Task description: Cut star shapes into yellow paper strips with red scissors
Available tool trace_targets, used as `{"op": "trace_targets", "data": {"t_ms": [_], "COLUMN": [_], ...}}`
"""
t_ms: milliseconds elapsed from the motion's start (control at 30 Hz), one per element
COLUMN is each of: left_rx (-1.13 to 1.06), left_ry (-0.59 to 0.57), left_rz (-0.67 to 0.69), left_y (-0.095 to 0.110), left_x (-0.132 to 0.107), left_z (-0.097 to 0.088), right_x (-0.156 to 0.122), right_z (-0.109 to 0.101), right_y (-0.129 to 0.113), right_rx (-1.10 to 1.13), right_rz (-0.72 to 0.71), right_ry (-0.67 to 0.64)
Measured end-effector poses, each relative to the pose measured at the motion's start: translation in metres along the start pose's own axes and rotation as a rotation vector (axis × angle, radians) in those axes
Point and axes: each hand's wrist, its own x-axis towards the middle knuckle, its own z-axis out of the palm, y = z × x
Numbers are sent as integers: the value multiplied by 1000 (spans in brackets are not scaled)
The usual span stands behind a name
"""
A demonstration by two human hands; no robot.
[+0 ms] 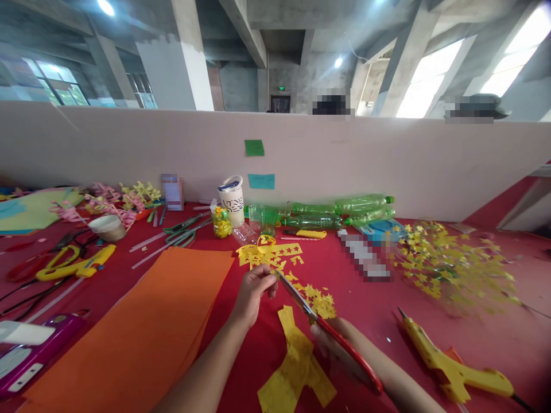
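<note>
Where orange sheet ends, scissors beside.

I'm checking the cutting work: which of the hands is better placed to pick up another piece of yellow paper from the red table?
Probably the left hand: it pinches only a small yellow bit at the blade tip, close to the cut-out yellow paper sheet. The right hand grips the red-handled scissors.

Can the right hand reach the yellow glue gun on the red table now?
Probably not at once: the right hand holds red-handled scissors. The yellow glue gun lies uncovered just beside it.
</note>
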Motion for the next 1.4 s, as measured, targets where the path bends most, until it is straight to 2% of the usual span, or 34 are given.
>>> {"op": "trace_targets", "data": {"t_ms": [233, 567, 800, 1033, 1233, 1400], "left_rx": [-8, -31, -57, -27, -38, -27], "left_ry": [-8, 22, 74, -10, 48, 65], "left_rz": [-13, -2, -17, -53, -8, 12], "left_y": [1, 1, 4, 3, 4, 5], "left_x": [1, 0, 0, -3, -1, -1], "left_z": [-1, -2, 0, 4, 4, 3], "right_x": [-1, -1, 0, 3, 3, 2], "right_z": [-2, -1, 0, 5, 3, 2], "right_y": [0, -1, -3, 3, 2, 0], "right_rx": [-14, -37, -19, 21, -11, -25], "right_rz": [-34, 2, 1, 16, -46, -27], "right_ry": [-6, -8, 5, 48, 25, 14]}}
